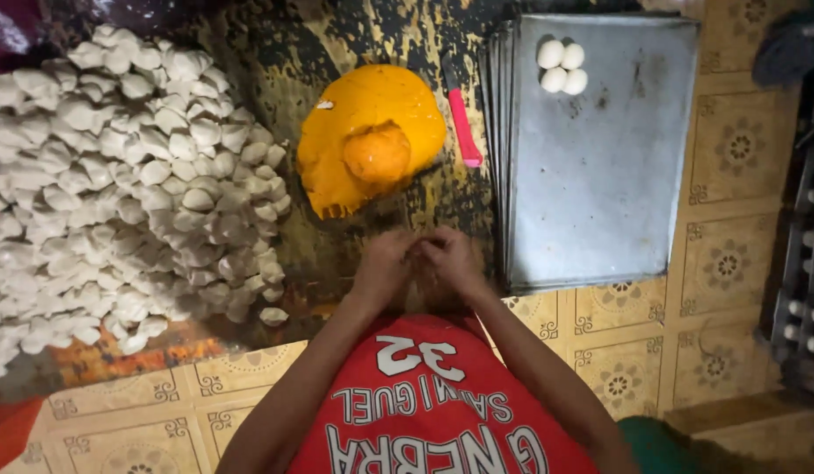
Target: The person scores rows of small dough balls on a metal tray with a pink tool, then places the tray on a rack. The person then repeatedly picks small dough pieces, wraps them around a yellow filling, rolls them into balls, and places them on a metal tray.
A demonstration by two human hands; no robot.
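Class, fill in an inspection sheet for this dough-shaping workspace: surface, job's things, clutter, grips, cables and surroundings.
Surface: dark, worn floor sheet over patterned tiles.
Job's things: big heap of white dough pieces; orange-yellow filling mass; four white dough balls on the top grey metal tray of a stack.
Clutter: pink-handled scraper beside the trays.
Grips: left hand and right hand pressed together; contents hidden.
Cables: nothing seen.
Surroundings: dark rack at right.

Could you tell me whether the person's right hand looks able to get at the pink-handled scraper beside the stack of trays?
Probably yes. The right hand is pressed against the left hand, and the pink-handled scraper lies in the open ahead of it, beside the trays, with nothing between.
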